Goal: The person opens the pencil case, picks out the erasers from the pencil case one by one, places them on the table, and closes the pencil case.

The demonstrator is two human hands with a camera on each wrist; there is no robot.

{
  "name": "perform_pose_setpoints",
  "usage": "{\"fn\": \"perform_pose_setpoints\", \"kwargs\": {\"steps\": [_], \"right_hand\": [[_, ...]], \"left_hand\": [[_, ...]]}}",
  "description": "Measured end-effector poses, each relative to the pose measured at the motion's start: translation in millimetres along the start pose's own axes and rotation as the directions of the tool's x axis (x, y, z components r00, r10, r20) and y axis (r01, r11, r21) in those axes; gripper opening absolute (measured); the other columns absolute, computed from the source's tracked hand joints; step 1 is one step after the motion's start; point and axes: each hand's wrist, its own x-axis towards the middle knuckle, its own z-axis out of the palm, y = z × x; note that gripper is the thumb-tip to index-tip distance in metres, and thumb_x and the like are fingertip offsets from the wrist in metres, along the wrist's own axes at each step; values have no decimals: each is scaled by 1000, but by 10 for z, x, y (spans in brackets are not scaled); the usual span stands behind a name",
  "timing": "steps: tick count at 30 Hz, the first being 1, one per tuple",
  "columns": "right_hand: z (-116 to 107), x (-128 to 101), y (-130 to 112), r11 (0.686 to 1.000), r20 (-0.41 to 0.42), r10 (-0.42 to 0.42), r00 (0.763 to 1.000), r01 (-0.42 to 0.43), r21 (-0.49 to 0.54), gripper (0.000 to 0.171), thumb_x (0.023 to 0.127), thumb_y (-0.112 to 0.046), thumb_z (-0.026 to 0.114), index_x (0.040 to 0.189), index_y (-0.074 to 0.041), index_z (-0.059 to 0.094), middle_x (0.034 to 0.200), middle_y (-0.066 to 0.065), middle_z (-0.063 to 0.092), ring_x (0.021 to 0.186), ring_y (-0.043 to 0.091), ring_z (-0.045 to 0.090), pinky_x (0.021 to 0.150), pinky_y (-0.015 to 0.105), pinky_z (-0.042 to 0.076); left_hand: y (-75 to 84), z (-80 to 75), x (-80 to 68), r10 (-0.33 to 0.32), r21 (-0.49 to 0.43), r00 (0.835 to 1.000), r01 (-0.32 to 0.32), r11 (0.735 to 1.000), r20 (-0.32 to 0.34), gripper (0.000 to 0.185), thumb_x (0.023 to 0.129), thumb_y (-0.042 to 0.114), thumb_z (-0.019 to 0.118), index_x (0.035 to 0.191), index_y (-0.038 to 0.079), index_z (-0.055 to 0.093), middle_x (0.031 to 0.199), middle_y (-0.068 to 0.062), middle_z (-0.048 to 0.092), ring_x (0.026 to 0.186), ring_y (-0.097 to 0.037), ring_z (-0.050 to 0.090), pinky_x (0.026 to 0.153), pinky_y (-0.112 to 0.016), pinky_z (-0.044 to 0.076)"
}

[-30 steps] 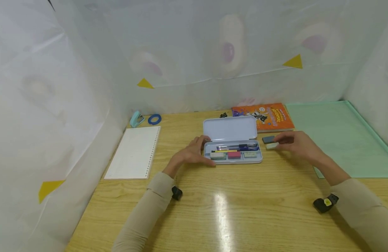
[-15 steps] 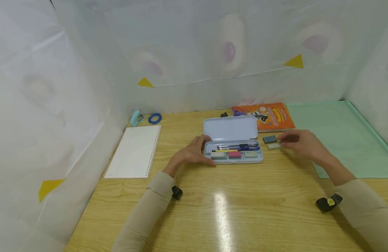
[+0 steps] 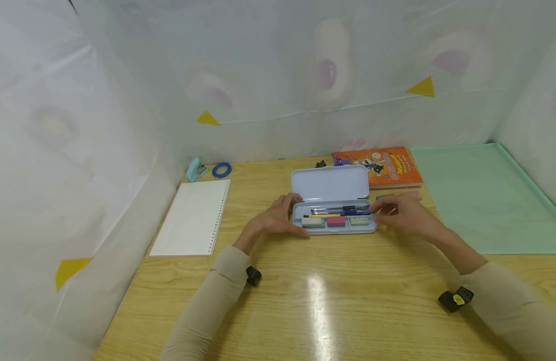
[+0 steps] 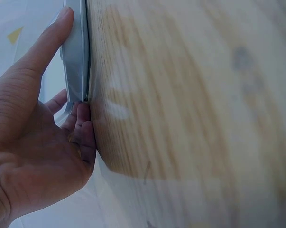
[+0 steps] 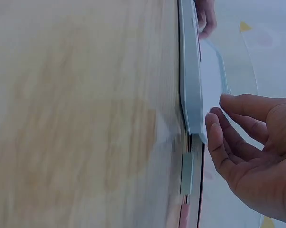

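The pale blue pencil case (image 3: pixel 330 183) lies on the table, its lid tipped back. In its tray are several pens (image 3: pixel 345 209), a yellow pencil (image 3: pixel 320 216), a white eraser (image 3: pixel 312 222), a pink eraser (image 3: pixel 336 221) and a pale patterned eraser (image 3: pixel 359 220). My left hand (image 3: pixel 275 216) grips the case's left end, thumb along the front side, fingers behind. At the right end hovers my right hand (image 5: pixel 256 147), thumb and fingers apart with nothing between them. A pale green eraser (image 5: pixel 186 173) and another pink eraser (image 5: pixel 184 216) lie beside the case, partly hidden in the head view.
Behind the case lie an orange book (image 3: pixel 395 168) and a black clip (image 3: pixel 320 164). A green mat (image 3: pixel 499 200) covers the right side. On the left are a spiral-holed white pad (image 3: pixel 192 218), a mint stapler (image 3: pixel 195 170) and a blue tape roll (image 3: pixel 221 170).
My right hand let go of the pale eraser on the table, drew back right, then moved left to the case's right end. A pink eraser now shows behind it. My left hand stayed put.
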Motion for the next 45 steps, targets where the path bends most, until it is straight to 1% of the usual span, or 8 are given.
{"fn": "perform_pose_setpoints", "kwargs": {"steps": [6,11,16,20,25,32,39,45], "right_hand": [[121,56,-84,998,39,-56,998,57,-28,17,94,-2,75,109,-7,77,107,6,76,88,15,66,73,27,54],[171,58,-120,996,64,-52,997,57,-69,16,94,-4,75,109,-10,79,108,4,75,88,14,64,74,28,53],[175,38,-133,995,79,-62,995,68,-69,16,93,-3,75,107,-11,80,107,5,75,84,13,64,70,28,53],[160,29,-139,993,60,-64,996,69,-91,17,93,-2,75,107,-10,79,103,4,74,82,13,63,67,27,53],[153,35,-109,988,31,-32,999,36,-149,17,94,-3,73,108,-10,79,99,1,75,83,14,63,69,27,52],[190,52,-75,983,47,-86,995,92,-158,17,92,2,74,106,-6,77,97,2,75,80,11,63,68,26,52],[218,78,-150,966,57,-59,997,71,-250,13,92,-1,75,103,-7,77,94,1,76,82,13,68,69,30,55],[238,93,-178,966,54,-55,997,67,-252,12,91,0,76,100,-8,77,89,0,73,76,11,61,65,28,52]], "left_hand": [[2,4,0,2,1,1000,-2,1000,0,98,76,53,89,152,24,34,146,-9,41,132,-25,41,117,-46,36],[0,8,2,0,6,1000,0,1000,0,99,76,53,89,152,24,34,145,-9,41,132,-25,41,117,-45,36],[-1,12,4,0,9,1000,0,1000,-3,99,75,55,89,152,24,34,145,-9,41,132,-25,42,117,-46,36],[1,5,0,7,12,1000,-7,1000,-10,99,76,54,89,152,23,34,144,-9,42,131,-25,42,116,-46,36],[0,1,0,13,14,1000,-12,1000,-15,98,76,54,89,152,24,34,144,-9,42,131,-25,41,116,-46,36],[-5,10,1,4,13,1000,-3,1000,-10,98,76,55,89,151,24,33,145,-9,42,132,-25,41,117,-46,36],[-3,6,1,11,8,1000,-11,1000,-13,98,76,54,89,151,24,34,145,-9,41,132,-25,41,117,-46,35],[-13,14,7,10,15,1000,-10,1000,-13,98,76,53,89,151,24,33,145,-10,41,133,-25,41,117,-46,35]]}}
